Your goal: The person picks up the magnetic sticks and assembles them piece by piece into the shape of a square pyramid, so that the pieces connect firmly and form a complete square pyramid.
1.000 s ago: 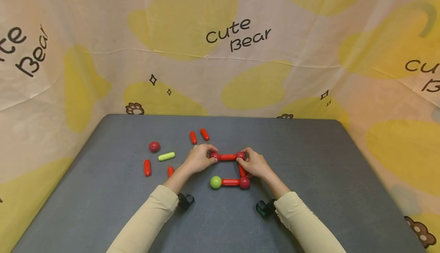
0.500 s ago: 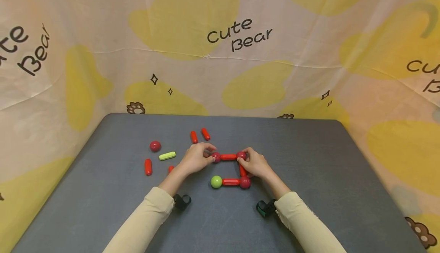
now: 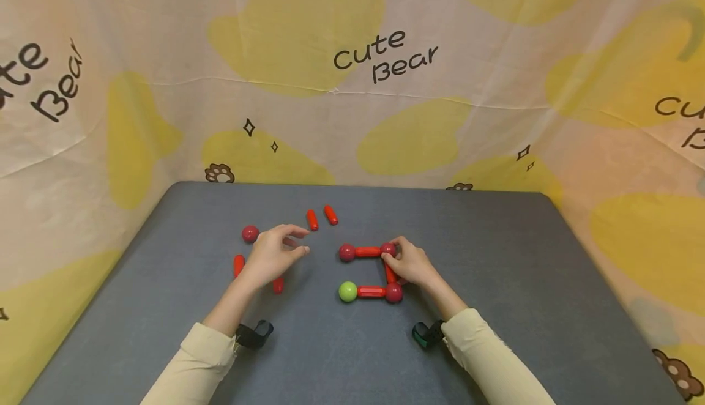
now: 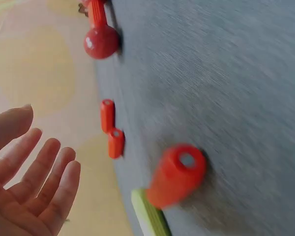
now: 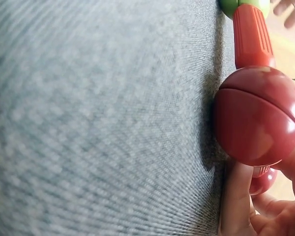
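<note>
A three-sided frame of magnetic-looking rods and balls lies on the table: a green ball (image 3: 348,291), a front red rod (image 3: 371,292), a near dark-red ball (image 3: 393,292), a side rod (image 3: 390,274), a far-right red ball (image 3: 388,250), a far red rod (image 3: 368,251) and a far-left red ball (image 3: 347,252). My right hand (image 3: 412,264) pinches the far-right ball, with fingers along the side rod. To the left, my left hand (image 3: 274,256) is raised above loose pieces, fingers loosely spread, holding nothing. In the left wrist view a red rod (image 4: 176,174) shows a metal end.
Two red rods (image 3: 312,219) lie behind the left hand. A loose red ball (image 3: 250,234) and another rod (image 3: 238,265) are left of it. One rod (image 3: 278,284) sits by its wrist. A yellow-green rod (image 4: 150,211) appears in the left wrist view. Patterned cloth (image 3: 407,136) surrounds the table.
My left hand has let go of the far-left ball and moved left over the loose rods. It now hides the yellow-green rod in the head view. The right hand stays put.
</note>
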Motion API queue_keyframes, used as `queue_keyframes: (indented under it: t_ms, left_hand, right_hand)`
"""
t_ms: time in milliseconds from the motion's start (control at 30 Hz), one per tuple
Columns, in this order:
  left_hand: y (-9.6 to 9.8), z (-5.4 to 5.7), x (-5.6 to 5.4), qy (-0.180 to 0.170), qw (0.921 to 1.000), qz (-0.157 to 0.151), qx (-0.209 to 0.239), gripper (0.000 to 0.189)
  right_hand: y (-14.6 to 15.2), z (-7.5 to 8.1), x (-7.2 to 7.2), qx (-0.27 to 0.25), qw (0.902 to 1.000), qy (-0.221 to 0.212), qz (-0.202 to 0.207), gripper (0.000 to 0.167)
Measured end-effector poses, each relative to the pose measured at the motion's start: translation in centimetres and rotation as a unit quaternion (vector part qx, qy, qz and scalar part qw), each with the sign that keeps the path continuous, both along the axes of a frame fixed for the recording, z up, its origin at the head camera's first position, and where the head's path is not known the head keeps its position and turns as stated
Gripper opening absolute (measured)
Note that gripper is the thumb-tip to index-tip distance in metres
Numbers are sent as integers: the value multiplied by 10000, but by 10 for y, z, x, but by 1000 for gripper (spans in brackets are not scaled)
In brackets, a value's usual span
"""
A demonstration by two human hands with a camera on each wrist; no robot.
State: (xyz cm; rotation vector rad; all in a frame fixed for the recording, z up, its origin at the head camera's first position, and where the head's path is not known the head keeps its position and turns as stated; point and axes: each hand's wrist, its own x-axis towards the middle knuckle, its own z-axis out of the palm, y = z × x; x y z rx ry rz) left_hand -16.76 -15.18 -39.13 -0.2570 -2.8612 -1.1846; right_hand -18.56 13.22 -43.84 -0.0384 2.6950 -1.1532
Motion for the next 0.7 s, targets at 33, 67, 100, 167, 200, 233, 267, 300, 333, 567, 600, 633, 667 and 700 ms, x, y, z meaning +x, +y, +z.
queue_keyframes:
  t_ms: [33, 67, 100, 167, 200, 233, 267, 300, 333, 567, 600, 633, 667, 700]
  left_hand:
    - [-3, 0, 2, 17, 10000, 95, -11, 30]
    - [-6, 0, 4, 17, 9998, 203, -32, 30]
    - [-9, -1, 6, 26, 9995, 294, -57, 31]
    - [-14, -4, 10, 64, 9989, 432, -142, 32]
    - [-16, -5, 12, 72, 9986, 486, -192, 33]
    - [-18, -7, 14, 77, 9982, 544, -253, 33]
    - [-21, -9, 16, 87, 9977, 586, -320, 34]
    - [-23, -11, 17, 84, 9974, 610, -373, 35]
    - [-24, -13, 18, 83, 9969, 641, -440, 35]
    - [-32, -28, 22, -79, 9936, 838, -749, 40]
    - [-33, -29, 23, -112, 9931, 857, -790, 40]
    - [-33, -30, 23, -159, 9927, 868, -823, 41]
    - [-33, -31, 23, -205, 9923, 871, -860, 41]
    - [-33, -31, 24, -240, 9919, 861, -906, 41]
  right_hand:
    - [0, 0, 0, 2, 10000, -1, -4, 37]
    - [0, 0, 0, 6, 10000, 3, -8, 37]
    - [0, -1, 0, 14, 10000, 5, -16, 37]
    - [0, -1, 0, 33, 10000, 12, -22, 37]
    - [1, -1, 0, 39, 10000, 12, -24, 37]
    - [1, -1, 0, 34, 10000, 13, -26, 37]
    - [1, -1, 0, 30, 10000, 13, -27, 37]
    - [1, -2, 0, 20, 10000, 7, -27, 37]
    - [1, -2, 0, 8, 10000, 7, -23, 37]
    - [1, -1, 0, -35, 10000, 10, -21, 37]
    - [1, -1, 0, -32, 10000, 6, -26, 37]
    - [1, -1, 0, -36, 10000, 0, -27, 37]
    - [1, -1, 0, -34, 10000, 3, -26, 37]
    - [1, -1, 0, -32, 10000, 5, -27, 37]
